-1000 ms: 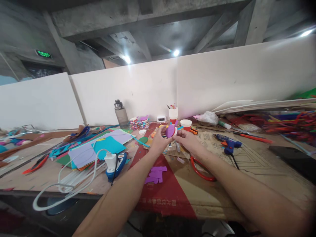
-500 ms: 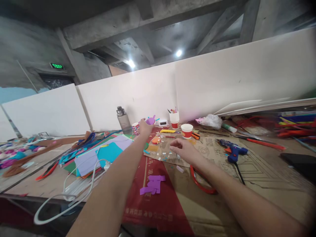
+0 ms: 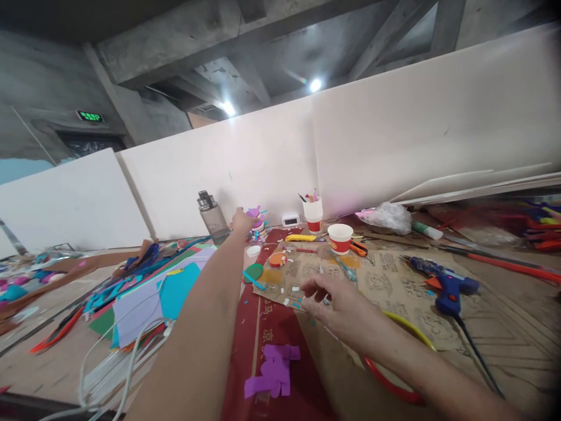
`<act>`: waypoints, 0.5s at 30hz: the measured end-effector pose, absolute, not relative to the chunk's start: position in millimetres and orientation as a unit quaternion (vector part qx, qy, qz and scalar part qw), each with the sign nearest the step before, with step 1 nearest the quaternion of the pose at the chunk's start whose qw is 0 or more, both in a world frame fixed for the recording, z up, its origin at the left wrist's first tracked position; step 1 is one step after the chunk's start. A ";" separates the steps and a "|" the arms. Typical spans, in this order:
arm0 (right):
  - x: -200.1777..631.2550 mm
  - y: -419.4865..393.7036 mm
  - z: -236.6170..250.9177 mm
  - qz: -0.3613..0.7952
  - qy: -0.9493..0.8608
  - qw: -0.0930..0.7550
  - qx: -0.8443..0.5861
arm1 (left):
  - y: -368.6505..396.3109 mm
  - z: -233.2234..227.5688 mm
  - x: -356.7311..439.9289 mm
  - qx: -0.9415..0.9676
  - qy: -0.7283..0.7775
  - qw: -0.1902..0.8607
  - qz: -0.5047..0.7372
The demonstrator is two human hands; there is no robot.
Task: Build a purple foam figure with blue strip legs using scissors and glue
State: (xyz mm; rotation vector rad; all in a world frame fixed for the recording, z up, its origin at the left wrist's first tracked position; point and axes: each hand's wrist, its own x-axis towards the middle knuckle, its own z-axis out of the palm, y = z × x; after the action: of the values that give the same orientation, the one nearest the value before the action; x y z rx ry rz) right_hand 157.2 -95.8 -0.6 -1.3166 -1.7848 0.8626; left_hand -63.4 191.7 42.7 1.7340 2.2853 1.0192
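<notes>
My left hand point(image 3: 240, 221) is stretched far out to the back of the table, its fingers closed on a small purple-topped cup point(image 3: 253, 213). The cup sits on top of a stack of decorated cups point(image 3: 258, 228), beside a grey water bottle point(image 3: 210, 216). My right hand point(image 3: 333, 301) hovers low over a printed cardboard sheet point(image 3: 385, 275), fingers spread and holding nothing. Small paper scraps lie under its fingertips. Purple foam scraps point(image 3: 274, 371) lie on the red cloth near me.
A red-and-white paper cup point(image 3: 340, 237), a white pen cup point(image 3: 314, 213), a yellow knife point(image 3: 300, 238) and a small clock point(image 3: 290, 220) stand at the back. A blue glue gun point(image 3: 442, 283) lies right. Red-and-yellow scissors point(image 3: 394, 365) lie under my right forearm. Coloured foam sheets point(image 3: 166, 289) and a white cable point(image 3: 109, 351) lie left.
Both hands held the purple-topped cup together; my left hand then carried it away to the stack at the back. My right hand let go and dropped towards the cardboard.
</notes>
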 end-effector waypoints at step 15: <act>154.1 -98.1 -6.7 0.323 -0.717 0.326 -0.525 | 210.0 29.9 -63.5 0.565 0.779 0.034 0.270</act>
State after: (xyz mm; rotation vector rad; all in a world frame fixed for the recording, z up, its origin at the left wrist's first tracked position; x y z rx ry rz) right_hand 154.1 -98.1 -6.7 -1.3758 -1.8780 0.8468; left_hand -63.5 210.0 29.9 1.7393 2.3953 0.8289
